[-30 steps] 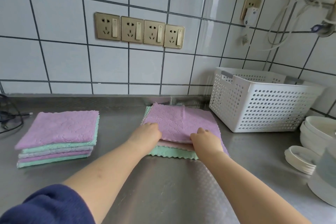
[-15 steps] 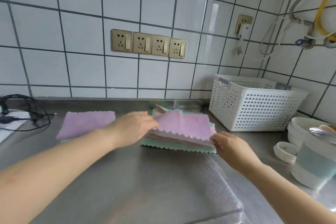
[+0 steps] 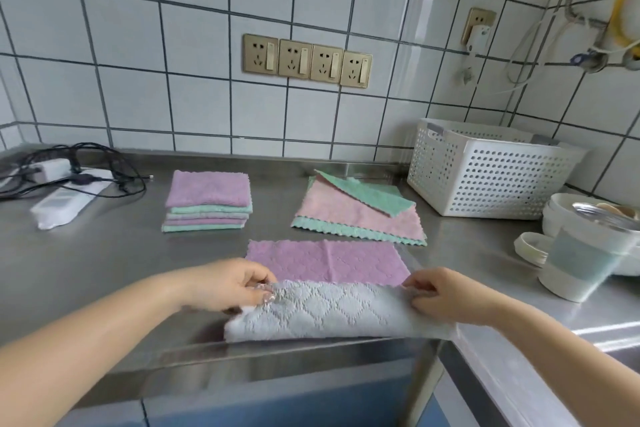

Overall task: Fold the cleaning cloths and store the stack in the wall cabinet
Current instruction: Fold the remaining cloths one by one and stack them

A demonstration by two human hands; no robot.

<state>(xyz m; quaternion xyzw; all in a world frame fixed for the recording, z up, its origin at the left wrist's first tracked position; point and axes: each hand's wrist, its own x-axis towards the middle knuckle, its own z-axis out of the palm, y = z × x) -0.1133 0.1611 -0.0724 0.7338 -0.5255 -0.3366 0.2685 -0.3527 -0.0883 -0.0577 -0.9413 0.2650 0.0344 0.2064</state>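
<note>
- Two hands on one purple cloth (image 3: 325, 263) at the counter's (image 3: 104, 253) near edge: left hand (image 3: 225, 284) pinching the near-left corner, right hand (image 3: 446, 295) pinching the near-right corner, fingers curled, thumbs on top.
- Between the fingers, near edge lifted and rolled toward the wall, pale grey underside up; far half flat on the steel just beyond the fingertips.
- Step in hand, by the look of it: first fold of this cloth, near edge being brought over to the far edge.
- Beyond the fingers and slightly right: unfolded pile (image 3: 360, 215), pink over green, one green corner flipped back on top. Still to fold.
- Beyond the left fingers: folded stack (image 3: 207, 201), purple on top, green and purple layers beneath, edges squared.
- Further right of the right fingers: white basket (image 3: 491, 177), then bowls (image 3: 568, 218) and a cup (image 3: 581, 260). Far left of the left fingers: cables (image 3: 69, 163) and a white device (image 3: 65, 201).
- Wall cabinet not in view.
- Next move calls for: carrying both corners evenly to the far edge, matching corners, flattening the crease, then folding once more to the stack's footprint.
- Risk: near fold close to the counter lip, so possible slip off if released early.
- Task roughly midway; storing not yet begun.
</note>
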